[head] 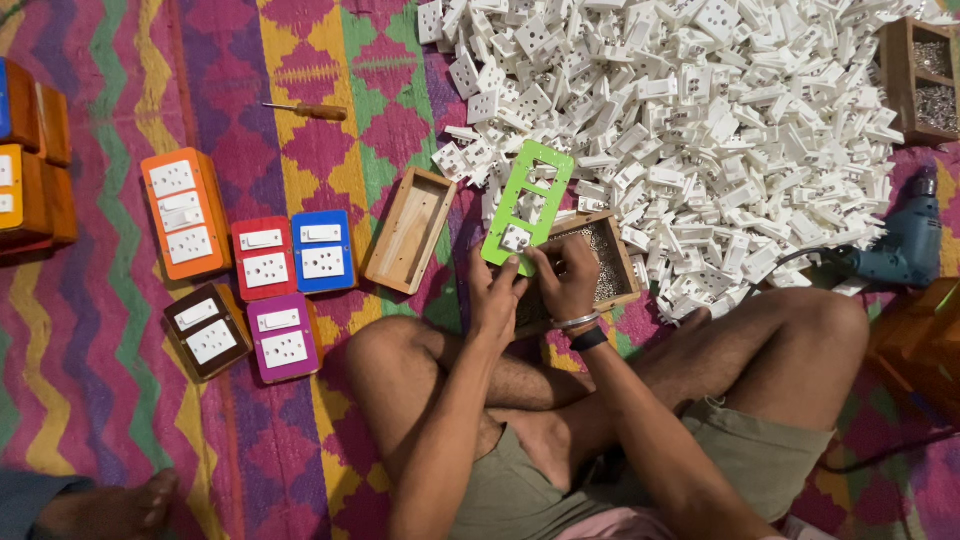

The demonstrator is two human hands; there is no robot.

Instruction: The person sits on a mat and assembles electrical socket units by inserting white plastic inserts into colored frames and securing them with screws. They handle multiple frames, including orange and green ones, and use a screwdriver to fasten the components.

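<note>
**Socket module being seated in green faceplate**

Grip first: the green plate (528,205) is grasped at its lower end by both hands. The left hand (497,290) is clenched on the plate's lower left edge, thumb on top. The right hand (568,280) is closed on the lower right corner, fingertips pressed at the white socket module (516,238) sitting in the bottom cut-out. The plate is held tilted, above the lap and partly over the wooden box of screws (600,262); its upper two cut-outs are seen empty.

Step in hand, as judged: fitting of the 1st module into the plate, approx. a third of the fill done. Whether the module is fully clicked home can't be told from this view.

Next move, as judged: firm thumb pressure is called for until the module sits flush, w/ the plate kept steady by the other hand; then another module is needed from the pile of white modules (690,120), just beyond the plate.

Outward: an empty wooden box (410,230) lies just left of the plate. Further left, finished boards in orange, red, blue, brown and purple are laid on the patterned mat (90,400), e.g. the orange board (186,213). A screwdriver (305,110) is seen up-mat, well apart from the hands. A blue drill (905,245) lies at the right, by the knee. A second screw box (922,80) sits at the top right corner.
</note>
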